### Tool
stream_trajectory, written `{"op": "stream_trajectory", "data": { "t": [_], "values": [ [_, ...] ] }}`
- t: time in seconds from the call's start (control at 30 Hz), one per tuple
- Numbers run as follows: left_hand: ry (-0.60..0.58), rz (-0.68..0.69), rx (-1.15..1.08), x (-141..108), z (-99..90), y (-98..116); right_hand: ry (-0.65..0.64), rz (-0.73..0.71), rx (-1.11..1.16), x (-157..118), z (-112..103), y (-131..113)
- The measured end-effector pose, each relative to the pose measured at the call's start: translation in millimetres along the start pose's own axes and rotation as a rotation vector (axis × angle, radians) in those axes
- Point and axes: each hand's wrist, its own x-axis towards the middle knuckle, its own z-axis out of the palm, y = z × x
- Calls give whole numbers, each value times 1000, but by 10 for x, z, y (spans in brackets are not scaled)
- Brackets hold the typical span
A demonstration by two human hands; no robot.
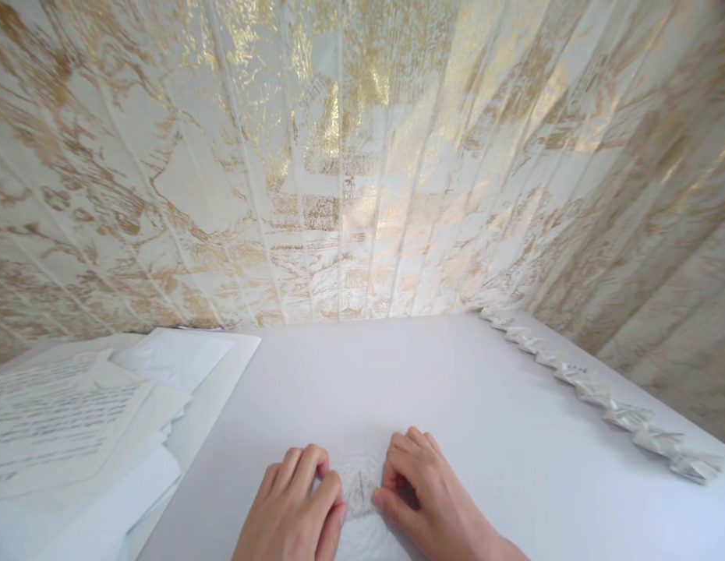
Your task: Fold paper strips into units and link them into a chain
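Observation:
A small piece of folded paper, thin and whitish with faint grey marks, lies on the white table near its front edge. Its top comes to a triangular point with a dark crease down the middle. My left hand has its fingers curled and its thumb and forefinger at the paper's left edge. On the opposite side, my right hand pinches the right edge between thumb and curled fingers. The lower part of the paper is pale and blends into the tabletop.
Several folded paper pieces stand in a slanting row along the table's right edge. Loose sheets, some with lines of writing, are piled at the left. Behind the white table hangs a pleated gold-patterned curtain, which also covers the right side.

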Motion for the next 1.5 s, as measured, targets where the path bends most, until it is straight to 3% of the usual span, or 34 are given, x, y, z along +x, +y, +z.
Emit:
{"op": "stream_trajectory", "data": {
  "t": [0.2, 0.4, 0.5, 0.67, 0.9, 1.2, 1.33, 1.5],
  "values": [
    [-4, -20, -6, 30, -36, 54, -29, 70, -15, -9, 8, -43],
    [-5, -59, -233, 27, -27, 36, -19, -9, 31, -39, -30, -9],
    [0, -66, -262, 20, -4, 21, 5, -155, 8, -60, -30, 29],
    [28, -86, -277, 17, 8, 27, 135, -560, -165, -86, 41, 52],
    [14, -119, -298, 12, 13, 41, 324, -710, -385, -113, 17, 3],
    [12, -110, -257, -20, 22, 14, 470, -654, -394, -293, 2, 111],
    [18, -107, -241, -17, 20, 14, 365, -568, -387, -341, -114, 102],
    [16, -100, -238, -7, -2, 28, 285, -434, -182, -357, -251, 93]
  ]
}}
